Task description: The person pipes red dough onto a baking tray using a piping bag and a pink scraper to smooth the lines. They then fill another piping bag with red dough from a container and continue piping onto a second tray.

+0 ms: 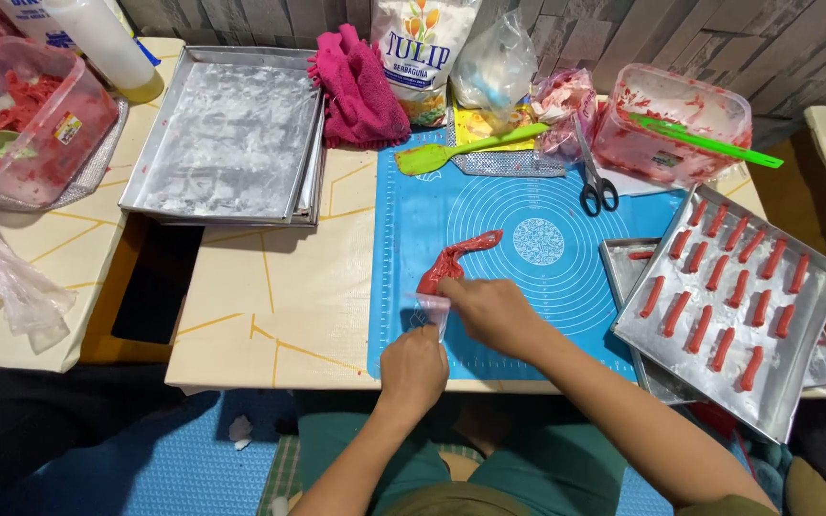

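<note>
A clear piping bag [456, 256] filled with red dough lies on the blue silicone mat [537, 239], its tip pointing to the far right. My right hand [491, 311] pinches the bag's near end. My left hand [413, 368] grips the same twisted plastic end just below it, at the mat's front left corner. To the right, a metal tray [810, 330] holds several rows of red dough sticks.
Stacked floured baking trays [227, 134] sit at the back left beside a pink cloth [360, 86]. Scissors [597, 182], a green spatula [466, 148], a flour bag [420, 53] and two plastic tubs [671, 119] [26, 119] smeared with red dough ring the mat. A black phone [158, 282] lies in the table gap.
</note>
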